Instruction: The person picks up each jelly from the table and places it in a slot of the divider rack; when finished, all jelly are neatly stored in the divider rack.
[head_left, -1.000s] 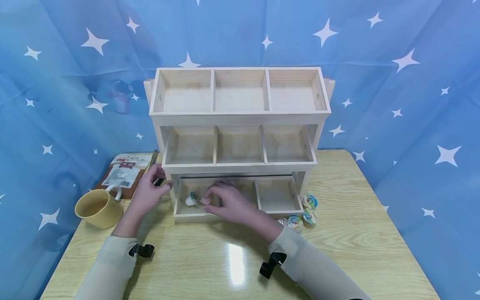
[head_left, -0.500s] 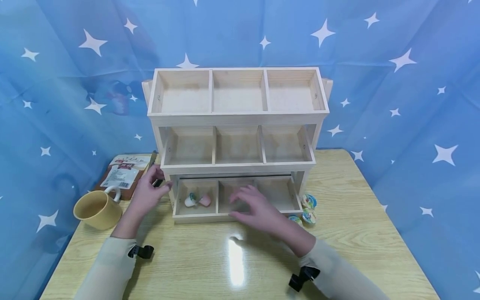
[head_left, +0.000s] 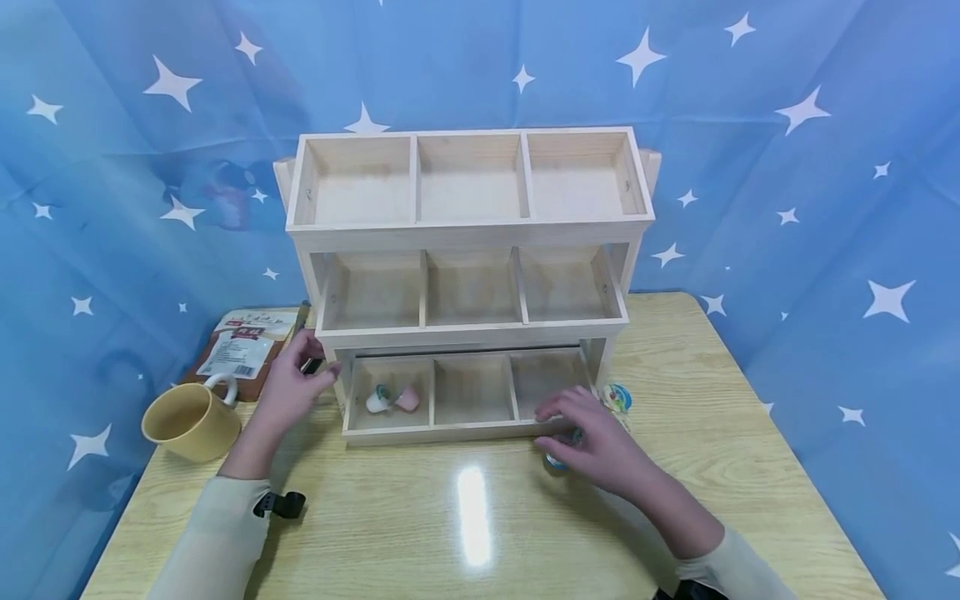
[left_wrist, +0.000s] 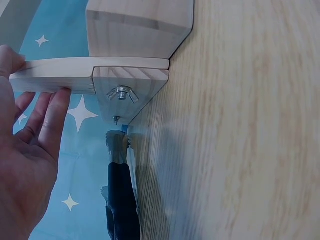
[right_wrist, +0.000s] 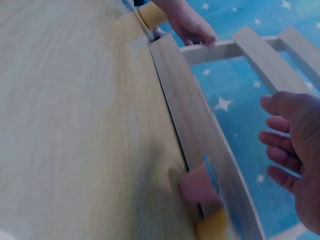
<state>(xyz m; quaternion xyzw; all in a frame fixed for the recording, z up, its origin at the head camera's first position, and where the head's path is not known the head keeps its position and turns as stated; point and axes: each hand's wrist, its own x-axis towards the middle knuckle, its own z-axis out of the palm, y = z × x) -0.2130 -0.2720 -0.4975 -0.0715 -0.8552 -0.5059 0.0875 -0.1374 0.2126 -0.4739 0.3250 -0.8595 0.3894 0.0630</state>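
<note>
A three-tier wooden rack (head_left: 472,336) stands on the table. My left hand (head_left: 288,390) grips its left upright (left_wrist: 55,75), thumb on one face and fingers on the other. In the bottom tier's left compartment lie a white jelly cup (head_left: 378,400) and a pink jelly cup (head_left: 407,399). My right hand (head_left: 592,442) is over the bottom tier's front right corner, fingers loosely bent and holding nothing. Beneath it a jelly cup (head_left: 557,461) partly shows. The right wrist view shows a pink cup (right_wrist: 197,186) and a yellow cup (right_wrist: 212,226) against the rack's front board.
Left of the rack stand a yellow mug (head_left: 193,422) with a white handle and a brown and white food pouch (head_left: 243,350). A black-handled tool (left_wrist: 122,200) is near the left upright. Another lidded cup (head_left: 617,397) sits by the rack's right side.
My right hand let go of the pink jelly cup in the left compartment, then moved right to the cups at the front right corner. The left hand keeps its place.
</note>
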